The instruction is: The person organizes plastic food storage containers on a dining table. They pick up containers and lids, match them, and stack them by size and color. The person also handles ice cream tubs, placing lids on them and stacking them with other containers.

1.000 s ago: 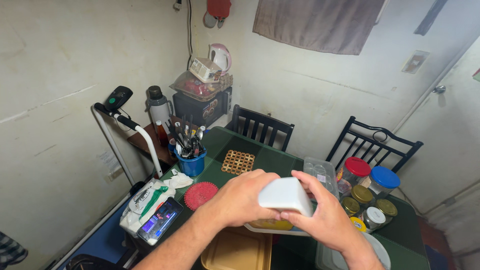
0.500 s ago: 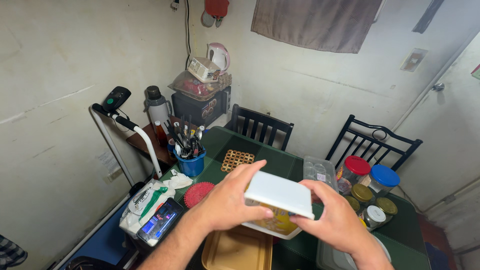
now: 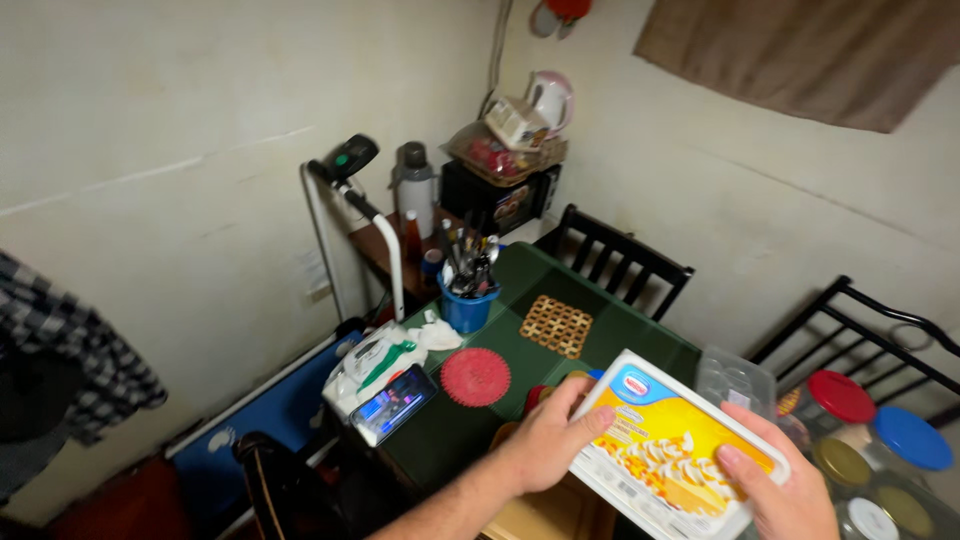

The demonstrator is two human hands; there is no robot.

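Both hands hold one white plastic tub above the near edge of the green table. The tub is rectangular, tilted so that its long side with a yellow picture label faces up toward the person.

Left hand: fingers curled around the tub's left end, thumb lying along the upper edge, fingertips pressed to the labelled face. Closed on the tub.

Right hand: grips the tub's right lower corner, thumb on the labelled face, the other fingers wrapped behind and out of sight. Closed on the tub as well.

Under the tub, partly hidden, a tan tray lies on the table.

On the table, left of the hands: a red round mat, and just beside it a phone with its screen lit, resting against a white and green bag. Further back, a blue cup full of cutlery, and a woven wooden trivet to its right.

Right of the tub: a clear plastic box, then jars, one with a red lid, one with a blue lid, and smaller ones with gold lids near the right hand.

Two black chairs stand against the far side of the table. In the corner, a dark box-shaped appliance carries a covered dish and a pink and white kettle. A flask stands to its left.

A checked garment hangs at the far left.
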